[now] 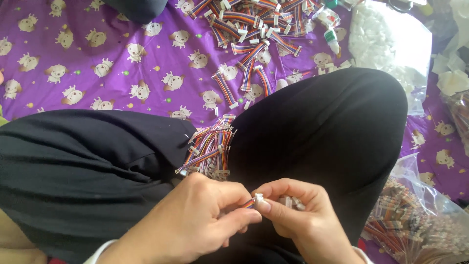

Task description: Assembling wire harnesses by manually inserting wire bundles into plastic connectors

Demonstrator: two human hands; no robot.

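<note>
The left hand point(195, 222) pinched a short rainbow-striped ribbon cable point(248, 203), its long axis running left to right. The right hand point(298, 215) closed its fingertips on the small white plastic connector point(259, 197) at the cable's right end. More loose cables point(211, 149) lay just beyond, between black-trousered knees point(317, 127).

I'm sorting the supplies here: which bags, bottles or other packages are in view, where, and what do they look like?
Clear plastic bag, lower right: crumpled, full of rainbow ribbon cables.
Clear plastic bag, upper right: holds small white connectors.
Small bottle, top centre-right: white, green label, lying on the purple cloth.
No signs or screens.
</note>
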